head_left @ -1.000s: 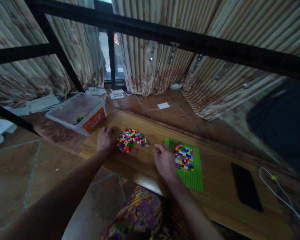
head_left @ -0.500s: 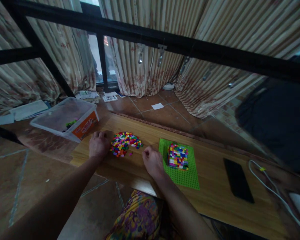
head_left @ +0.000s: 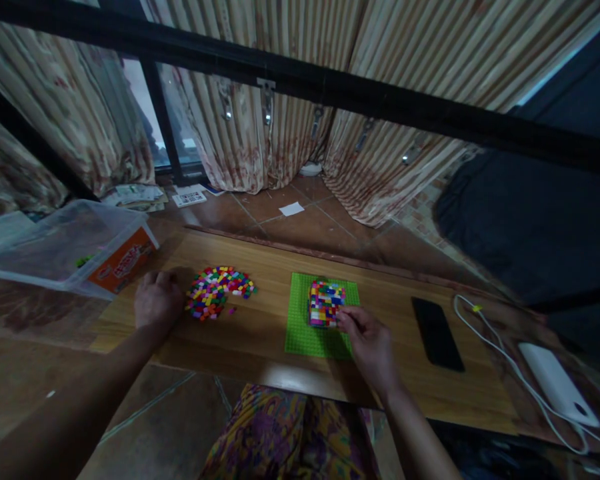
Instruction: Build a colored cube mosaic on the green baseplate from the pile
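Observation:
A green studded baseplate (head_left: 300,337) lies on the wooden table, bearing a rectangular block of small multicoloured toy bricks (head_left: 325,303). At the block's right front edge, my right hand (head_left: 373,343) has thumb and fingers pinched together; whatever is between the fingertips is too small to make out. A loose pile of colourful bricks (head_left: 213,293) is spread on the left part of the table. My left hand (head_left: 157,300) rests just left of that pile with its fingers curled in, hiding anything inside them.
A clear plastic bin (head_left: 75,280) with an orange label stands beyond the table's left end. On the right lie a black phone (head_left: 437,333), a white cable (head_left: 500,343) and a white power bank (head_left: 557,383). A dark metal bar (head_left: 300,73) crosses above the table (head_left: 265,333).
My right hand has moved right, from between pile and baseplate to the block's right edge. My left hand stays beside the pile. The whole view has shifted towards the right.

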Tool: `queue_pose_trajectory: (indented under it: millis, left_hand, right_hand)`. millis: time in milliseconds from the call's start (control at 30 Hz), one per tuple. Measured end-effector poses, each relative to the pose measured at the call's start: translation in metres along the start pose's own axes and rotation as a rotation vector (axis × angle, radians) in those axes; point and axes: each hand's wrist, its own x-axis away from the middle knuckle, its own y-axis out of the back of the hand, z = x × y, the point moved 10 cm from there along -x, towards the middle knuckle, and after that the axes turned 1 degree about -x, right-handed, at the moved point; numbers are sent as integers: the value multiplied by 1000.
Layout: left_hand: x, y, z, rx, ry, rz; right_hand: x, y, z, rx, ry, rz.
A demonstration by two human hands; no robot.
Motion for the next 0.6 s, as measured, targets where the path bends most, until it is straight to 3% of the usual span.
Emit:
queue_pose_trajectory:
  millis: [167, 333, 600]
  left_hand:
    - [1, 1, 0, 9, 10, -6]
    - [0, 0, 1, 25, 46, 20]
    - [1, 0, 0, 13, 59, 44]
  right_hand:
    - [-32, 24, -5, 46, 60, -95]
    - [-54, 15, 3, 105, 209, -33]
    - [-64, 4, -6, 212, 250, 35]
